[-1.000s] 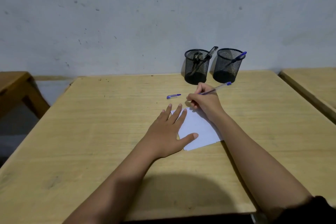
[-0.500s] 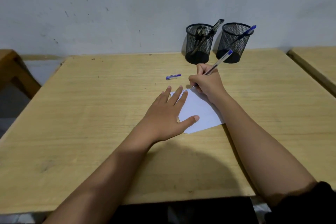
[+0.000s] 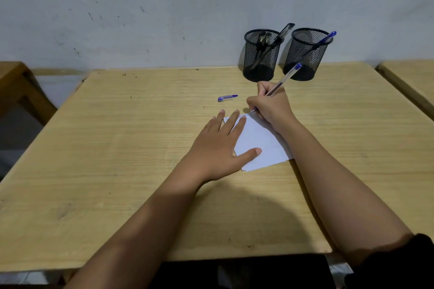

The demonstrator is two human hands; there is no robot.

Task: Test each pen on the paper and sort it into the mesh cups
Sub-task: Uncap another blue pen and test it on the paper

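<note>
Steeper now, pen gripped by right hand at paper edge — left hand flat.

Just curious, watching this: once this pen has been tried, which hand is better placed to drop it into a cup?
Right, probably. The right hand grips the pen and is nearer the cups; the left hand lies flat on the paper, holding nothing.

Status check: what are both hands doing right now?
Right hand grips pen, tip on paper. Left hand flat, pinning paper. Loose cap lies apart; nothing in the way.
</note>
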